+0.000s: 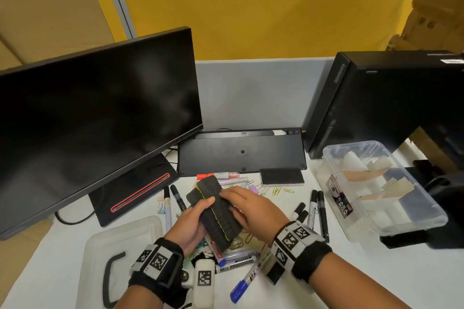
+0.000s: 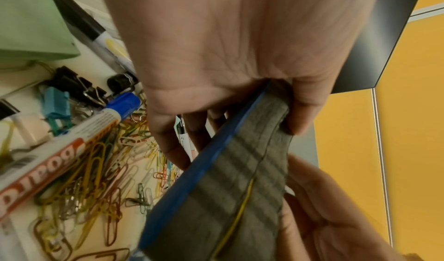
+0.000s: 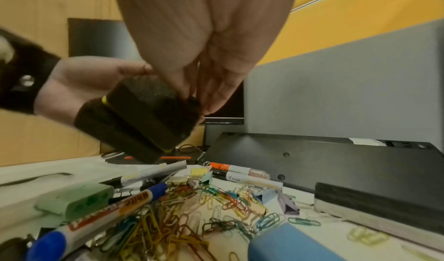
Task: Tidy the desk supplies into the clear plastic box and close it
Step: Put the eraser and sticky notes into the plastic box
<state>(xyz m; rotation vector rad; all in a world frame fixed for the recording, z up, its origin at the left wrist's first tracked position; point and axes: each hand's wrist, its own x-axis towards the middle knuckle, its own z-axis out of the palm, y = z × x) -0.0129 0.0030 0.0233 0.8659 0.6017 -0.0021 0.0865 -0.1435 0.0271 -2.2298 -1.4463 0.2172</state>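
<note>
White desk, centre frame: my left hand (image 1: 192,221) and right hand (image 1: 247,204) both grip two stacked erasers (image 1: 217,211); square them, then carry them level to the box (image 1: 334,158) at right.

Head view looks down at the desk (image 1: 351,271); both close wrist views share its clutter.

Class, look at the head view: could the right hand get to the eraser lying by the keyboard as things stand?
Probably not at once: the right hand and left hand both hold stacked erasers. The path to the lone eraser by the keyboard looks free.
</note>
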